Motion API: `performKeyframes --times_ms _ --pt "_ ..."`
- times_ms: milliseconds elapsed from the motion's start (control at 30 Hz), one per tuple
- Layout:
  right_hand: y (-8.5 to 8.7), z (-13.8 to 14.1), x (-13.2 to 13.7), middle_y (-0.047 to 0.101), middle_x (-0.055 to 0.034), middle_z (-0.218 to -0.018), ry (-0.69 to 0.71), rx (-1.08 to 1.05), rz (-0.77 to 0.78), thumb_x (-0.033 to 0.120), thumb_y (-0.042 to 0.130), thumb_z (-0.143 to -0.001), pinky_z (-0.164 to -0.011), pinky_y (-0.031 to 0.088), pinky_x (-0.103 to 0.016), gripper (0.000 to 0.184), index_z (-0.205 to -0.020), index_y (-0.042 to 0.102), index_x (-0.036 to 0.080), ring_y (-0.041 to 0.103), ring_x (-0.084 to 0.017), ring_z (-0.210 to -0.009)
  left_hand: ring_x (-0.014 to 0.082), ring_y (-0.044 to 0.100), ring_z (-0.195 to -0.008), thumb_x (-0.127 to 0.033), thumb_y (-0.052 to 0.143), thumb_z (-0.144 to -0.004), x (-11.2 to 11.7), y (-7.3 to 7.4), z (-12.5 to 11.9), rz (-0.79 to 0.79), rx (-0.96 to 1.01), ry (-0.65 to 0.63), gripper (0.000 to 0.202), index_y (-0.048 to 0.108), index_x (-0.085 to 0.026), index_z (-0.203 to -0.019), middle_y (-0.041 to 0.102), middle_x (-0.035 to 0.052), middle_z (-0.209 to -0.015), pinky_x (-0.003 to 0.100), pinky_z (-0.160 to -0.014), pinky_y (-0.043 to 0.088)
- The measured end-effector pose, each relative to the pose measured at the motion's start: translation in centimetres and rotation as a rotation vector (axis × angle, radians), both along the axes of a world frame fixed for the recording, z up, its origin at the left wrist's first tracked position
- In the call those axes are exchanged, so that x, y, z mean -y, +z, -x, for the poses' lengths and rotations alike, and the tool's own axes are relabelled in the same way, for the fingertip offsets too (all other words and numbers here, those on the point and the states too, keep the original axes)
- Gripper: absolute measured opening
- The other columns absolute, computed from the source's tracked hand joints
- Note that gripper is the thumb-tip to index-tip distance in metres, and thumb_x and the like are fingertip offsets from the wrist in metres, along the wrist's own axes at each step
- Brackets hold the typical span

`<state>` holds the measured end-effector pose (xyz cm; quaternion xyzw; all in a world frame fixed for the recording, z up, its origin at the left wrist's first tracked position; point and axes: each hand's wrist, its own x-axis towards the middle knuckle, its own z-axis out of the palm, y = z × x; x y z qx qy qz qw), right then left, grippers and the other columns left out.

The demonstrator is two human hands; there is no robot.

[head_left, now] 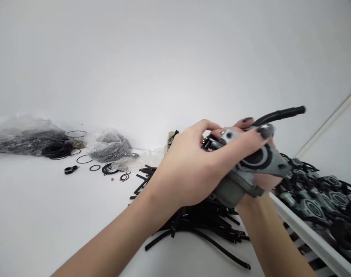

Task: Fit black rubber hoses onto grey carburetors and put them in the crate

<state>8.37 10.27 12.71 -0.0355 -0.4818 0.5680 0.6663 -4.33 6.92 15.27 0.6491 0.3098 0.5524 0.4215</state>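
A grey metal carburetor (233, 188) is raised above the table, held between both hands. My left hand (192, 165) wraps over its near side, with the thumb stretched along the top beside the round bore. Behind and beneath the carburetor, my right hand (267, 181) grips it from the far side; most of its fingers are hidden. A black rubber hose (281, 114) sticks out from the carburetor toward the upper right, near the fingertips. Below the hands lies a pile of black rubber hoses (201, 223) on the white table.
At right, a white crate (305, 238) holds several carburetors (313, 207). Two clear plastic bags (28, 134) (107, 144) of small dark parts stand at the back left. Loose black rings (95, 168) lie in front of them. A white wall (163, 57) rises behind.
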Motion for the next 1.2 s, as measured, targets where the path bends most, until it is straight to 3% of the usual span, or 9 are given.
performKeyframes --times_ms 200,333,467,700,900,1200 --pt "0.18 0.32 -0.24 0.071 0.0011 -0.078 0.053 0.062 -0.018 0.049 0.070 -0.076 -0.086 0.056 -0.042 0.024 -0.084 0.070 0.026 0.070 -0.022 -0.081 0.0203 0.066 -0.090 -0.045 0.066 -0.079 0.33 0.72 0.31 0.018 -0.042 -0.044 0.026 0.068 -0.022 -0.093 0.069 0.0021 -0.114 0.026 -0.069 0.052" --pt "0.35 0.36 -0.22 0.069 0.0017 -0.075 0.078 0.059 0.001 0.047 0.073 -0.074 -0.081 0.057 -0.036 0.024 -0.082 0.069 0.025 0.069 -0.019 -0.078 0.0210 0.065 -0.089 -0.036 0.066 -0.079 0.69 1.00 0.27 0.014 -0.074 -0.027 0.019 0.066 -0.023 -0.093 0.070 0.0003 -0.103 0.026 -0.069 0.052" --pt "0.55 0.30 -0.11 0.067 0.0006 -0.071 0.095 0.064 -0.008 0.045 0.071 -0.074 -0.077 0.057 -0.035 0.022 -0.082 0.067 0.025 0.068 -0.021 -0.080 0.0219 0.064 -0.088 -0.040 0.065 -0.079 0.76 0.75 0.19 -0.020 -0.114 0.020 0.022 0.066 -0.025 -0.094 0.070 -0.0006 -0.094 0.027 -0.069 0.050" --pt "0.55 0.25 0.37 0.069 -0.0032 -0.076 0.072 0.073 0.003 0.041 0.054 -0.079 -0.080 0.055 -0.041 0.023 -0.087 0.069 0.026 0.068 -0.025 -0.091 0.0182 0.062 -0.071 -0.049 0.065 -0.079 0.39 0.91 0.20 0.008 -0.051 -0.028 0.032 0.065 -0.021 -0.095 0.067 0.0004 -0.076 0.025 -0.061 0.046" --pt "0.45 0.23 0.10 0.069 -0.0028 -0.077 0.084 0.060 0.035 0.042 0.063 -0.076 -0.081 0.055 -0.042 0.019 -0.084 0.069 0.025 0.068 -0.025 -0.090 0.0187 0.062 -0.075 -0.050 0.064 -0.080 0.43 0.81 0.08 0.006 -0.028 -0.021 0.031 0.064 -0.020 -0.087 0.068 0.0006 -0.078 0.025 -0.063 0.046" --pt "0.67 0.35 -0.18 0.061 0.0041 -0.071 0.160 0.038 0.000 0.039 0.072 -0.074 -0.067 0.054 -0.027 0.020 -0.085 0.067 0.024 0.061 -0.013 -0.063 0.0179 0.063 -0.074 -0.051 0.061 -0.083 0.27 0.75 -0.10 -0.028 -0.076 -0.003 0.039 0.065 -0.023 -0.110 0.071 0.0004 -0.086 0.025 -0.064 0.048"
